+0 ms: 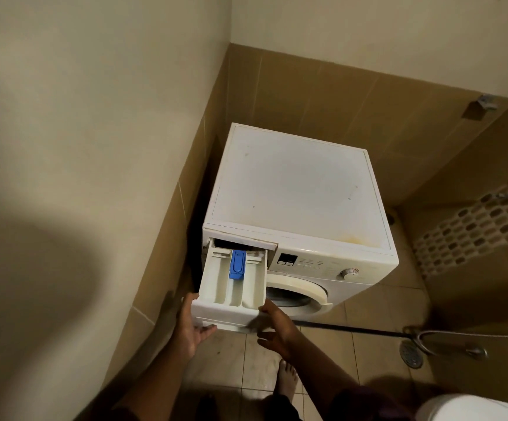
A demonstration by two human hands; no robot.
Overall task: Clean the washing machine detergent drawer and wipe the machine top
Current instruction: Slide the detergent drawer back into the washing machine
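Note:
A white front-loading washing machine (pixel 331 262) stands in the corner of a tiled room. Its flat top (pixel 295 189) carries small dark specks and a yellowish stain near the front right. The detergent drawer (pixel 231 290) is pulled far out at the machine's upper left, showing three compartments and a blue insert (pixel 237 265). My left hand (pixel 190 326) grips the drawer's left front corner from below. My right hand (pixel 277 326) holds the right front corner, thumb on the rim.
A beige wall (pixel 94 147) runs close along the machine's left side. A dark hose (pixel 353 328) and a metal spray hose lie on the floor tiles to the right, by a round floor drain (pixel 411 354). A white toilet edge (pixel 471 408) shows bottom right. My bare foot (pixel 287 381) stands below the drawer.

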